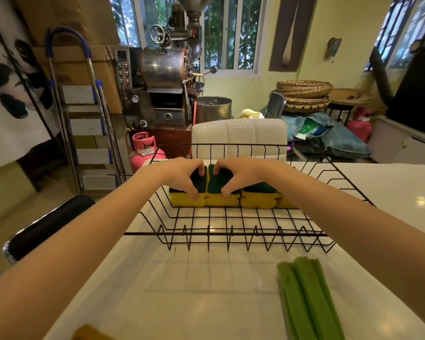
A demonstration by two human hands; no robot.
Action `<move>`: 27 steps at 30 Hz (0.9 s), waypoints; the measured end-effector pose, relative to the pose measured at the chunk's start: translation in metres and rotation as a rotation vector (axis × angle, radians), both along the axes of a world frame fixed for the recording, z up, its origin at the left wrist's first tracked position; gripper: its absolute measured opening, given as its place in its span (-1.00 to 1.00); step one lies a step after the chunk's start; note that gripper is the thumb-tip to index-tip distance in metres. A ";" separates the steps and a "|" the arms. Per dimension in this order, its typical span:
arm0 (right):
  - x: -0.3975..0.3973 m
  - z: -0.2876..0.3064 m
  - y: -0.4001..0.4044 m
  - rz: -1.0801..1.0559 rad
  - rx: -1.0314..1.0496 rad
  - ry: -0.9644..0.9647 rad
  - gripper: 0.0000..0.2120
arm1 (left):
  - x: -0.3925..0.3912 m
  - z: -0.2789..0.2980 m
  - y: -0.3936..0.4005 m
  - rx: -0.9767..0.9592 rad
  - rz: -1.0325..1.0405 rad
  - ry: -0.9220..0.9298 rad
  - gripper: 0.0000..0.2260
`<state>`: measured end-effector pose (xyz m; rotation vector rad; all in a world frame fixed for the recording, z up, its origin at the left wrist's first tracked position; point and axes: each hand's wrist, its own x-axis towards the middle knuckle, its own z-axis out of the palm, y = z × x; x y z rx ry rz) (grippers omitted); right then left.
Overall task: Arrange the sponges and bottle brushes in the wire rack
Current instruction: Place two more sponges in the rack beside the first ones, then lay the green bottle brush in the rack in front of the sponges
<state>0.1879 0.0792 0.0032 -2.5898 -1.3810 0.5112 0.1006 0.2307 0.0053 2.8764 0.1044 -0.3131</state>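
Our left hand (pixel 182 175) pinches the leftmost sponge (pixel 189 192), fingers curled over its dark green scouring top at the far edge and the thumb pressed against its yellow near face. Our right hand (pixel 241 174) does the same to the second sponge (pixel 222 192) just beside it, fingertips on the green top, thumb down on the yellow side. Both grips are closed on their sponges, and the two hands sit close together, nearly touching at the fingertips.

These two sponges belong to a row that runs left to right along the far side of the black wire rack (pixel 231 234). To the right of our right hand we see a third sponge (pixel 258 196) touching the second, and past it a yellow sliver of a fourth (pixel 286 202), mostly hidden by our right forearm. All lie green side up, edge to edge. The near part of the rack's floor holds nothing that we can see, and a row of zigzag wire prongs lines its near edge.

The rack stands on a glossy white table (pixel 182 290). Near us on the right, outside the rack, lies a bundle of green foam bottle brushes (pixel 307 290), long sides toward us. At the bottom edge, left of centre, a yellow-brown corner (pixel 91 333) pokes into view; we cannot tell what it is.
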 end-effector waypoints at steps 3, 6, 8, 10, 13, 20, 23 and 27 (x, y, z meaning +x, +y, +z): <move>-0.005 0.001 0.000 0.022 -0.025 -0.075 -0.41 | -0.004 0.001 -0.006 0.047 0.005 -0.012 -0.51; -0.010 0.004 -0.003 0.038 -0.062 -0.172 -0.39 | -0.012 0.008 -0.013 0.064 -0.002 0.024 -0.48; -0.016 0.006 -0.009 0.010 -0.053 -0.162 -0.36 | -0.020 0.015 -0.020 0.055 -0.020 0.049 -0.46; -0.025 0.012 -0.017 -0.022 -0.005 -0.131 -0.31 | -0.029 0.023 -0.030 0.055 -0.037 0.056 -0.40; -0.044 0.026 -0.034 -0.036 0.088 -0.086 -0.30 | -0.044 0.037 -0.049 0.057 -0.072 0.029 -0.34; -0.099 0.040 -0.108 -0.114 0.452 -0.099 -0.35 | -0.092 0.047 -0.098 -0.142 -0.221 -0.374 -0.41; -0.127 0.032 -0.137 -0.203 0.632 -0.069 -0.34 | -0.108 0.038 -0.122 -0.053 -0.299 -0.421 -0.42; -0.161 0.018 -0.167 -0.405 0.774 -0.044 -0.33 | -0.124 0.019 -0.154 0.057 -0.409 -0.379 -0.31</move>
